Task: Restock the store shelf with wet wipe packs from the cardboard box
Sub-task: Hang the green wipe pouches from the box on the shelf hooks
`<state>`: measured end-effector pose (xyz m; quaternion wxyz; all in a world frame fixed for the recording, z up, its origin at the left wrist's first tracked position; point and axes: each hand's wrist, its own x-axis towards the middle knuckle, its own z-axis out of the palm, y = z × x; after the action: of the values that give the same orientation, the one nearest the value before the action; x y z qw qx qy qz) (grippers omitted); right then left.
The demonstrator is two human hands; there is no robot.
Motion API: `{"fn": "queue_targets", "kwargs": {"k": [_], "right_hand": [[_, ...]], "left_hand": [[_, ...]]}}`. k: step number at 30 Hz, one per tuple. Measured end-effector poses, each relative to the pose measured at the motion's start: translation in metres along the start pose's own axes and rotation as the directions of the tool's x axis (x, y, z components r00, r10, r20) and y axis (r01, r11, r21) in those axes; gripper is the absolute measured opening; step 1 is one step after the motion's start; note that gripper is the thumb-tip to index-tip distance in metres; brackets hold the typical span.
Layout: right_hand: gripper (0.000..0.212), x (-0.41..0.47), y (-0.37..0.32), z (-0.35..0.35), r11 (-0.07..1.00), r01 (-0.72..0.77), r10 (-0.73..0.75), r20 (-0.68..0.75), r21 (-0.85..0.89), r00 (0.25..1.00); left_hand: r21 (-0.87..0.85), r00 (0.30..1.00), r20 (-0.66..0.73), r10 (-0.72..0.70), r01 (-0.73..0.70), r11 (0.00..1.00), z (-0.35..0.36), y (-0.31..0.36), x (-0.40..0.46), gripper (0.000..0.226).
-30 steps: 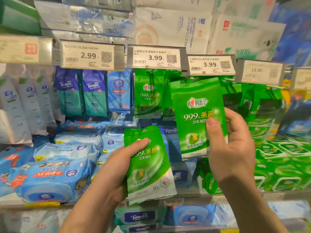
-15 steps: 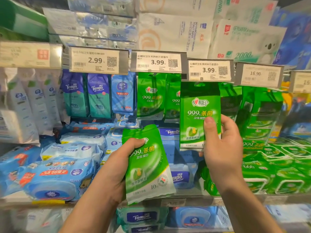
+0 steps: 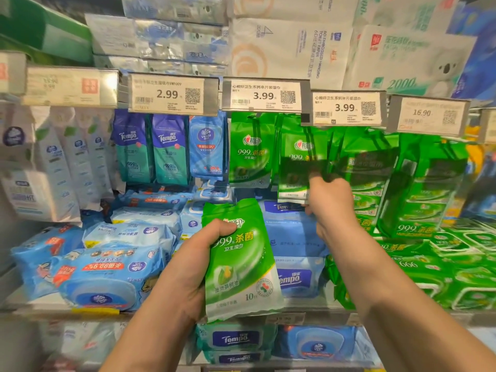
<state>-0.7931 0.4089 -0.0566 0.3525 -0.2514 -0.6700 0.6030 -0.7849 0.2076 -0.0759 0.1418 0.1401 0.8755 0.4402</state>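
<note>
My left hand [image 3: 188, 267] grips a green wet wipe pack [image 3: 241, 261] upright in front of the shelf, thumb across its upper left corner. My right hand [image 3: 328, 202] reaches deep under the price rail and pinches the lower edge of a second green pack [image 3: 298, 167], which hangs in shadow below the right 3.99 tag [image 3: 346, 107]. Another green pack [image 3: 251, 151] hangs just to the left of it. The cardboard box is out of view.
Blue Tempo packs [image 3: 150, 154] and a Vinda pack [image 3: 206, 149] hang to the left. Large blue wipe packs [image 3: 107, 272] lie on the shelf board [image 3: 40, 304]. Green multipacks [image 3: 418, 189] fill the right side. Tissue bales [image 3: 290, 47] sit on the shelf above.
My right hand has pushed its green pack up and back under the price rail, into the row of hanging packs. My left hand keeps its pack in about the same place.
</note>
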Motion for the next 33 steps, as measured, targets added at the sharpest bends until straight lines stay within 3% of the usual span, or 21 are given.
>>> {"fn": "queue_targets", "kwargs": {"k": [4, 6, 7, 9, 11, 12, 13, 16, 18, 19, 21, 23, 25, 27, 29, 31, 33], "right_hand": [[0.03, -0.007, 0.001, 0.003, 0.994, -0.032, 0.041, 0.083, -0.103, 0.996], [0.05, -0.024, 0.006, 0.0, 0.965, 0.06, -0.032, 0.11, -0.255, 0.993], [0.06, -0.035, 0.008, -0.001, 0.943, 0.12, -0.092, 0.106, -0.31, 0.99], [0.058, -0.058, 0.008, -0.006, 0.929, 0.234, -0.195, 0.158, -0.285, 0.968], [0.047, -0.079, 0.007, -0.014, 0.945, 0.246, -0.153, 0.372, -0.217, 0.916], [0.049, -0.089, 0.006, -0.017, 0.942, 0.228, -0.076, 0.508, -0.245, 0.858], [0.053, -0.095, 0.008, -0.018, 0.93, 0.233, -0.014, 0.606, -0.285, 0.795], [0.056, -0.097, 0.012, -0.018, 0.911, 0.289, -0.02, 0.669, -0.295, 0.743], [0.067, -0.096, 0.014, -0.015, 0.948, 0.22, -0.001, 0.693, -0.228, 0.721], [0.068, -0.095, 0.016, -0.013, 0.971, 0.138, 0.035, 0.683, -0.197, 0.73], [0.046, -0.096, 0.019, -0.01, 0.99, 0.011, 0.08, 0.636, -0.138, 0.768], [0.03, -0.097, 0.017, -0.008, 0.997, 0.014, 0.029, 0.544, -0.075, 0.838], [0.021, -0.098, 0.014, -0.009, 0.985, 0.17, -0.151, 0.413, -0.008, 0.898], [0.012, -0.099, 0.008, -0.012, 0.928, 0.37, -0.365, 0.322, 0.047, 0.874], [0.004, -0.098, 0.003, -0.013, 0.885, 0.453, -0.463, 0.291, 0.106, 0.837], [0.009, -0.095, -0.002, -0.011, 0.847, 0.509, -0.531, 0.265, 0.154, 0.805], [0.028, -0.091, -0.008, -0.007, 0.813, 0.556, -0.583, 0.233, 0.174, 0.778]], "left_hand": [[-0.094, 1.0, -0.003, -0.017, 0.017, 0.995, -0.006, -0.001, 0.005, 0.048], [-0.04, 0.998, 0.053, 0.043, -0.041, 0.998, -0.003, -0.004, 0.006, 0.046], [-0.107, 0.995, 0.038, 0.096, -0.091, 0.99, -0.003, -0.01, 0.002, 0.046], [-0.545, 0.998, -0.054, 0.033, -0.057, 0.836, -0.011, -0.013, -0.002, 0.043], [-0.757, 0.996, 0.05, -0.071, 0.084, 0.648, -0.013, -0.014, -0.014, 0.035], [-0.817, 0.981, 0.192, -0.043, 0.184, 0.546, -0.01, -0.014, -0.023, 0.028], [-0.82, 0.976, 0.217, 0.025, 0.169, 0.547, -0.004, -0.015, -0.027, 0.025], [-0.88, 0.987, 0.155, -0.033, 0.153, 0.449, 0.003, -0.027, -0.015, 0.067], [-0.891, 0.994, 0.1, -0.051, 0.112, 0.439, 0.004, -0.027, -0.014, 0.069], [-0.903, 0.995, 0.079, -0.059, 0.096, 0.418, 0.003, -0.026, -0.013, 0.066], [-0.903, 0.996, 0.027, -0.085, 0.061, 0.425, 0.001, -0.025, -0.013, 0.056], [-0.893, 0.993, -0.039, -0.112, 0.016, 0.45, 0.0, -0.028, -0.014, 0.043], [-0.882, 0.985, -0.078, -0.154, 0.003, 0.47, -0.004, -0.028, -0.013, 0.04], [-0.882, 0.983, -0.086, -0.162, 0.0, 0.471, -0.007, -0.029, -0.013, 0.035], [-0.889, 0.984, -0.073, -0.161, 0.009, 0.457, -0.01, -0.029, -0.013, 0.032], [-0.903, 0.986, -0.057, -0.159, 0.016, 0.429, -0.012, -0.028, -0.014, 0.032], [-0.913, 0.988, -0.041, -0.15, 0.024, 0.408, -0.013, -0.026, -0.013, 0.032]]}}
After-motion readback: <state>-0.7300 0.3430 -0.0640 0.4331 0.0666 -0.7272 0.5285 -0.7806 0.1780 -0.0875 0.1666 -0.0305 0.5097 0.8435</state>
